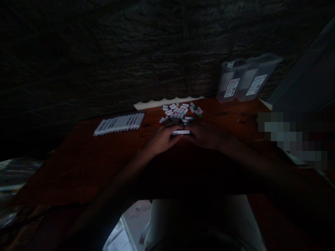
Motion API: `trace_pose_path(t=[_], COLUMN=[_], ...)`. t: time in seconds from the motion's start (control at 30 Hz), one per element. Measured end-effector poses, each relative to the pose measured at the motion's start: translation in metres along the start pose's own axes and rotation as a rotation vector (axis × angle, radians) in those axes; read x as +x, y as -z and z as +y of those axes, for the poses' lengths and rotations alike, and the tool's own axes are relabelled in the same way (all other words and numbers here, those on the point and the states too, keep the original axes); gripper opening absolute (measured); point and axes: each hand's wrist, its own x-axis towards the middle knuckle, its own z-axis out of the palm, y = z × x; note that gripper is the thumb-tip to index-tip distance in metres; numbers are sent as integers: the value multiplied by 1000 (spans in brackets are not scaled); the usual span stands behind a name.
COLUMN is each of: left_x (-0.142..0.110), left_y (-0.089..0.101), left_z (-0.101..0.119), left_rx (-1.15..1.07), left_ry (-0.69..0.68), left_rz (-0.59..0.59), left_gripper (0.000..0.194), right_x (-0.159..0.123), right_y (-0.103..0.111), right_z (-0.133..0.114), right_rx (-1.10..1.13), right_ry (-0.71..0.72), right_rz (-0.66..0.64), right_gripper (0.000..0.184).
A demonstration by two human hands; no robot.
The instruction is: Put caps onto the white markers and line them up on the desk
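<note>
Between my two hands lies a white marker pen (180, 132), held sideways above the table. My left hand (165, 136) grips its left part with bent fingers and thumb. At its right end my right hand (202, 135) has its fingers closed on the same marker; shadow hides the fingertips in part. Just beyond the hands is a loose pile of short marker caps (179, 111), white with coloured ends in red, green, blue and yellow. A neat row of white markers (119, 123) lies side by side to the left.
Two clear plastic containers (227, 82) with labels stand at the back right of the brown wooden table (86, 164). Behind the pile runs a pale wavy-edged strip (167, 102) along a dark rough wall (117, 52). The room is dim.
</note>
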Motion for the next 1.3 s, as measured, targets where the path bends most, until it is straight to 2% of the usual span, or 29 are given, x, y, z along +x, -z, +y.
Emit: trace_pose_path(t=[0.9,1.3], left_x=[0,0], left_y=[0,-1], left_z=[-1,-3], left_rx=[12,12], left_ry=[6,-3], left_rz=[-2,-2], left_gripper=[28,28], right_x=[1,2], right_y=[-2,-3], right_z=[3,3], right_rx=[-11,0], right_ry=[18,0], right_rz=[31,1], right_gripper=[30,30])
